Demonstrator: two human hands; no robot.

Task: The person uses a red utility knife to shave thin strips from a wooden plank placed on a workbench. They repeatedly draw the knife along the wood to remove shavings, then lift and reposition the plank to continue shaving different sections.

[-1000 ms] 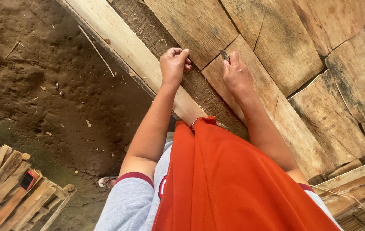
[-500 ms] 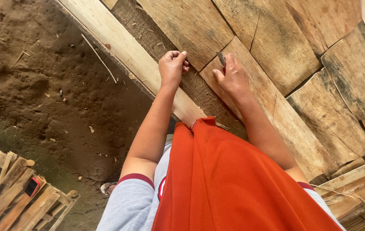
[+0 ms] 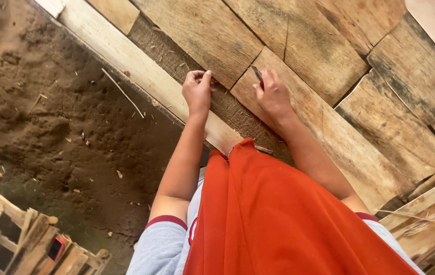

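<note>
From the head view, looking down along both my bare forearms, my left hand (image 3: 198, 90) is curled into a loose fist, fingertips pinched together against the dark, rough strip of wood (image 3: 227, 104) that runs between the pale plank (image 3: 125, 61) and the wider boards. Whatever that grip pinches is too small to make out, so I cannot tell whether it holds anything. The knuckles rest right at the edge where the dark strip meets a weathered board (image 3: 202, 30).

My right hand (image 3: 273, 97) lies just beside it, a little to the right, resting on the long diagonal board (image 3: 339, 142). Its grip is clenched around a thin dark tool (image 3: 256, 74), whose tip pokes out above my fingers and points at the seam between two boards. The tool's kind I cannot tell; only its short upper end shows.

The two hands are near each other but not touching, with the dark strip between them.

An orange cloth (image 3: 278, 214) hangs over my front, covering the lower middle of the view, with grey sleeves (image 3: 161, 244) trimmed in dark red at both sides. To the left lies bare brown earth (image 3: 49, 117) scattered with wood chips and a thin stick (image 3: 123, 92). In the lower left corner stands a rough wooden frame (image 3: 18, 239).
</note>
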